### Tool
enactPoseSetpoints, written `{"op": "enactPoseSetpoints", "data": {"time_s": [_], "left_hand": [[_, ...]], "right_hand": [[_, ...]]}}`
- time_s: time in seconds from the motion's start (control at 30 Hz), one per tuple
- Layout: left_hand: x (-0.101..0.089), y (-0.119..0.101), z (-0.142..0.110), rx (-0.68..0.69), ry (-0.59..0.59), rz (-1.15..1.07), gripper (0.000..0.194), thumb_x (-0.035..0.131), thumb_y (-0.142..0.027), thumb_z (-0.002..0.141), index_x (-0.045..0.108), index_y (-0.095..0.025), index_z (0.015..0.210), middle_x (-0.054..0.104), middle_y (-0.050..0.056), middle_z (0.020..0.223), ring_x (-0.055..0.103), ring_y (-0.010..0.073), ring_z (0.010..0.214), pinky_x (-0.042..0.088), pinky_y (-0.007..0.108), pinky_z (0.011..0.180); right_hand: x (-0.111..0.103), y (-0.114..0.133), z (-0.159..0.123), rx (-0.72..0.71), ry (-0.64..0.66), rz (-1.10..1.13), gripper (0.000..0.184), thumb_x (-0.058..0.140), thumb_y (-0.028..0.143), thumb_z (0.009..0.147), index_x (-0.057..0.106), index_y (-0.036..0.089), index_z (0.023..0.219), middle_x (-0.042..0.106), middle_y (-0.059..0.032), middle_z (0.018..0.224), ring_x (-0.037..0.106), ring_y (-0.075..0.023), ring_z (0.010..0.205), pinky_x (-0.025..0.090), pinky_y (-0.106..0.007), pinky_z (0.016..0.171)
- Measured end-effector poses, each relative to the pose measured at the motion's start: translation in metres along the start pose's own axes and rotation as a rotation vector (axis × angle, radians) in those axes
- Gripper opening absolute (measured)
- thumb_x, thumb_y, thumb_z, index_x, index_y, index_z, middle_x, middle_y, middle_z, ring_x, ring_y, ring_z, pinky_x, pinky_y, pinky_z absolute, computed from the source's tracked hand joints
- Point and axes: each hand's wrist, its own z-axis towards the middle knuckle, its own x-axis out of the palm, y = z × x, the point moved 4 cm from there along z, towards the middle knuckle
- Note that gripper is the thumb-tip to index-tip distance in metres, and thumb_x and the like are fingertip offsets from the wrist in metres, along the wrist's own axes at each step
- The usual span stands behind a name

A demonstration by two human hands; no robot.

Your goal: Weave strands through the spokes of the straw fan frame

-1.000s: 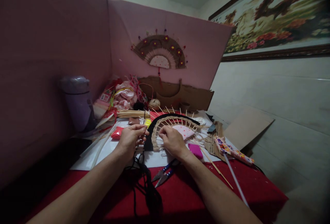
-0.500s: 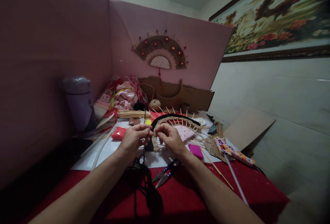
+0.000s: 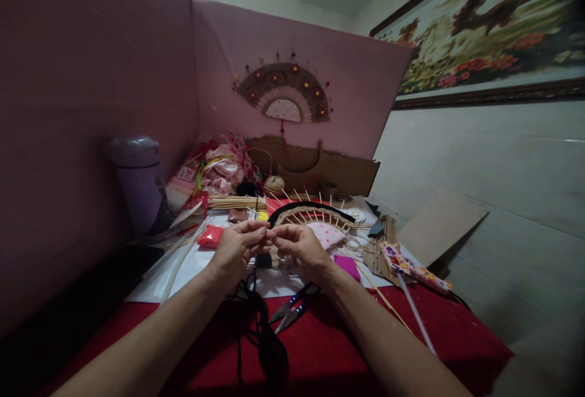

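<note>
Both hands meet in front of a half-woven fan. My left hand (image 3: pixel 238 252) is closed in a pinch, and black yarn (image 3: pixel 265 330) runs from beneath it down over the red cloth. My right hand (image 3: pixel 304 252) also pinches, its fingertips against those of the left; whatever lies between them is too small to make out. Just behind, the fan (image 3: pixel 315 208) has thin sticks spread out, a black band over a tan woven band, and a pink dotted centre (image 3: pixel 325 235). The hands hide its left end. Scissors (image 3: pixel 292 310) with blue handles lie below the right wrist.
A red packet (image 3: pixel 211 236) is left of the hands, a magenta packet (image 3: pixel 347 268) right. A purple bottle (image 3: pixel 141 186) stands at the left. Behind are bundled sticks (image 3: pixel 233 202) and a twine ball (image 3: pixel 274 185). Cardboard (image 3: pixel 388 238) and a flowered glue gun (image 3: pixel 415 269) lie right.
My right hand has shifted slightly left, and its fingertips now meet those of my left hand, closing the small gap. My left hand stays almost in place.
</note>
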Motion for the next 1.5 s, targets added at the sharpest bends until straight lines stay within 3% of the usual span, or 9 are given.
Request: {"op": "enactPoseSetpoints", "data": {"time_s": [0.2,0.33,0.43,0.57,0.87,1.03,1.17,1.4,1.5], "left_hand": [[0.002,0.003,0.0,0.027,0.088,-0.071,0.018,0.066,-0.007,0.067,0.063,-0.01,0.084,0.065,0.005,0.074,0.061,0.0106,0.06,0.051,0.02,0.057],[0.004,0.003,-0.002,0.003,0.109,-0.064,0.02,0.065,-0.008,0.068,0.063,-0.011,0.087,0.066,0.006,0.076,0.061,0.0117,0.059,0.05,0.022,0.055],[0.003,0.001,-0.002,0.005,0.062,-0.064,0.02,0.065,-0.01,0.068,0.062,-0.012,0.088,0.067,0.007,0.082,0.062,0.0133,0.064,0.049,0.022,0.054],[0.002,0.0,-0.002,0.03,0.001,0.025,0.016,0.069,-0.014,0.065,0.062,-0.011,0.08,0.066,0.005,0.073,0.056,0.0093,0.056,0.042,0.018,0.045],[0.004,0.004,-0.003,0.051,-0.014,0.157,0.02,0.073,-0.024,0.061,0.06,-0.011,0.069,0.061,0.002,0.061,0.049,0.0073,0.049,0.036,0.017,0.041],[0.004,0.006,-0.001,0.064,-0.007,0.199,0.024,0.074,-0.029,0.06,0.059,-0.011,0.066,0.058,0.0,0.055,0.046,0.0061,0.046,0.034,0.017,0.04],[0.006,0.004,-0.001,0.11,-0.014,0.275,0.028,0.074,-0.034,0.058,0.058,-0.011,0.062,0.055,-0.001,0.052,0.044,0.0058,0.043,0.033,0.017,0.037],[0.007,0.006,-0.001,0.159,0.002,0.351,0.03,0.073,-0.037,0.059,0.056,-0.012,0.059,0.052,-0.003,0.047,0.042,0.0062,0.04,0.031,0.018,0.036],[0.008,0.007,-0.001,0.167,0.025,0.344,0.028,0.072,-0.036,0.061,0.057,-0.012,0.059,0.051,-0.003,0.047,0.043,0.0063,0.041,0.032,0.018,0.037]], "right_hand": [[-0.001,-0.005,0.001,0.029,0.032,0.073,0.028,0.076,0.028,0.06,0.069,0.015,0.085,0.064,-0.0005,0.069,0.046,-0.0048,0.051,0.036,-0.019,0.05],[-0.002,-0.007,0.004,0.012,0.028,0.075,0.024,0.076,0.031,0.061,0.067,0.015,0.076,0.059,0.0011,0.063,0.044,-0.0049,0.047,0.032,-0.02,0.047],[-0.005,0.0,0.005,-0.084,-0.044,0.057,0.021,0.073,0.032,0.064,0.064,0.014,0.069,0.056,0.0021,0.06,0.044,-0.0053,0.048,0.032,-0.02,0.047],[-0.009,0.015,0.001,-0.236,-0.157,0.126,0.018,0.069,0.032,0.068,0.062,0.016,0.069,0.057,0.0015,0.063,0.045,-0.0067,0.049,0.034,-0.021,0.047],[-0.026,0.031,-0.003,-0.383,-0.341,0.333,0.015,0.07,0.023,0.065,0.057,0.018,0.069,0.055,0.0037,0.062,0.044,-0.0062,0.05,0.034,-0.02,0.046],[-0.014,0.021,0.0,-0.284,-0.265,-0.005,0.015,0.068,0.028,0.067,0.06,0.016,0.07,0.057,0.0014,0.06,0.043,-0.007,0.045,0.032,-0.021,0.043],[-0.003,0.014,0.0,-0.307,-0.197,-0.203,0.015,0.064,0.031,0.071,0.062,0.016,0.073,0.057,0.0011,0.062,0.043,-0.0078,0.046,0.033,-0.022,0.043],[0.001,0.019,-0.008,-0.368,-0.225,-0.474,0.013,0.062,0.03,0.073,0.06,0.017,0.069,0.056,0.0011,0.062,0.047,-0.0105,0.055,0.037,-0.023,0.052],[-0.003,0.016,-0.005,-0.335,-0.24,-0.488,0.013,0.056,0.029,0.076,0.056,0.018,0.068,0.054,0.0015,0.062,0.046,-0.0103,0.053,0.036,-0.023,0.05]]}}
